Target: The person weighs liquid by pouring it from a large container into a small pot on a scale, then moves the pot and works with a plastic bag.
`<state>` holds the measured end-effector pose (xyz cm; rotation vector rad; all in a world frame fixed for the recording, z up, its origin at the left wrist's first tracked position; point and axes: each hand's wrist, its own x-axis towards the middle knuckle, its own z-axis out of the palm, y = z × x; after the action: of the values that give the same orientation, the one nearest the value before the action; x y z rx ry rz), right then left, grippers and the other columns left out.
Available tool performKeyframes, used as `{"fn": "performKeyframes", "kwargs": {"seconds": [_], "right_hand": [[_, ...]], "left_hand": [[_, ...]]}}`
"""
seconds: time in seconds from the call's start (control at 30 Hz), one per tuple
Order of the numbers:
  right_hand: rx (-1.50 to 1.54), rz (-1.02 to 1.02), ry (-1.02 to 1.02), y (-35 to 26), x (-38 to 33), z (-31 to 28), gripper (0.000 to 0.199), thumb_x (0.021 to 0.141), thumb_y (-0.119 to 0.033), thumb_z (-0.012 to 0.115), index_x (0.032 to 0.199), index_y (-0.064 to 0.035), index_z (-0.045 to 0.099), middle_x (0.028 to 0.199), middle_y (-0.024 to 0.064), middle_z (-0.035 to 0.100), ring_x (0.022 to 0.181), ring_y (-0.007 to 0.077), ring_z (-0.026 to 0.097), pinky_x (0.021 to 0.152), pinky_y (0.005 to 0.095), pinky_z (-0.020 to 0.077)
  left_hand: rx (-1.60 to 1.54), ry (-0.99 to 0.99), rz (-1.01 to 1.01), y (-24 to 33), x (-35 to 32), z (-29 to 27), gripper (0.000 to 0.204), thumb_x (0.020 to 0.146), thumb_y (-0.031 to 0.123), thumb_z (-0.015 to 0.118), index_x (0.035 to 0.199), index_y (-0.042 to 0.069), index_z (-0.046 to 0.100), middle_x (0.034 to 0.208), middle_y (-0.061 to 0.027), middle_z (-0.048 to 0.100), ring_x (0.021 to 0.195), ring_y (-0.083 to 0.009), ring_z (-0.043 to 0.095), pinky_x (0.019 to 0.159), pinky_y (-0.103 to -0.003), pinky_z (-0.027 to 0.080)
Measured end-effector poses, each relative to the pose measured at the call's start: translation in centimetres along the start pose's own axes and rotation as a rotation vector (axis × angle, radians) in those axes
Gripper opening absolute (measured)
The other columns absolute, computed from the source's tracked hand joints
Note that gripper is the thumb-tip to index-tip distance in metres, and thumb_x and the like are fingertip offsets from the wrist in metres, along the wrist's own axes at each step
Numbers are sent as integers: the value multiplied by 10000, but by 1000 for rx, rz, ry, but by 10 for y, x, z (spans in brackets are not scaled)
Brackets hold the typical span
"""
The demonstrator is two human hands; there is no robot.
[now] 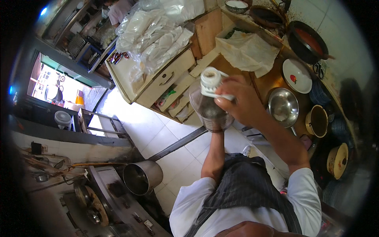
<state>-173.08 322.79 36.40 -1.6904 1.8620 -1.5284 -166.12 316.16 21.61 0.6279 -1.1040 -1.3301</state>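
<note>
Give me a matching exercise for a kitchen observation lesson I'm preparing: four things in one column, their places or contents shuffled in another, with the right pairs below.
Things
1. White ridged piece
2. Dark bowl near the scissors
3. Large metal pot
4. Clear plastic bags

Places or contents
A. Piled on the cream cabinet
B. In the fingers of the right hand
C. At the picture's lower left
D. Holds something red

Right pairs: 1-B, 2-D, 3-C, 4-A
</note>
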Motion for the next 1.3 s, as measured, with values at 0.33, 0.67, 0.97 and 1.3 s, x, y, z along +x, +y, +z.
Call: {"fn": "performKeyframes", "kwargs": {"seconds": [0.33,0.67,0.97,1.3], "right_hand": [[-78,-53,-122,-6,1,-7,121,824,-159,635,821,-47,592,1092,54,577,1000,190,550,860,296,447],[54,1,-58,-11,-2,-8,200,731,-167,742,879,-57,667,993,123,605,1019,263,563,844,374,481],[-140,-102,-102,-20,6,-9,179,791,-215,688,927,-102,663,1018,101,613,1003,233,576,829,312,487],[12,-17,-103,-18,8,-13,168,829,-157,629,933,-26,638,1107,148,594,941,208,621,800,360,513]], "left_hand": [[7,-19,35,-31,1,-19,672,824,227,666,1359,0,329,1321,-141,436,1199,-268,448,1059,-369,312],[243,-158,87,-66,-4,-40,727,758,272,697,1351,31,351,1324,-123,433,1226,-252,410,1036,-360,331],[-26,-113,17,-87,-8,-37,758,809,336,664,1400,53,283,1397,-115,365,1266,-244,374,1056,-346,315],[771,-244,401,-76,-5,-43,769,825,394,620,1419,72,252,1416,-114,344,1309,-239,311,1106,-378,204]]}}
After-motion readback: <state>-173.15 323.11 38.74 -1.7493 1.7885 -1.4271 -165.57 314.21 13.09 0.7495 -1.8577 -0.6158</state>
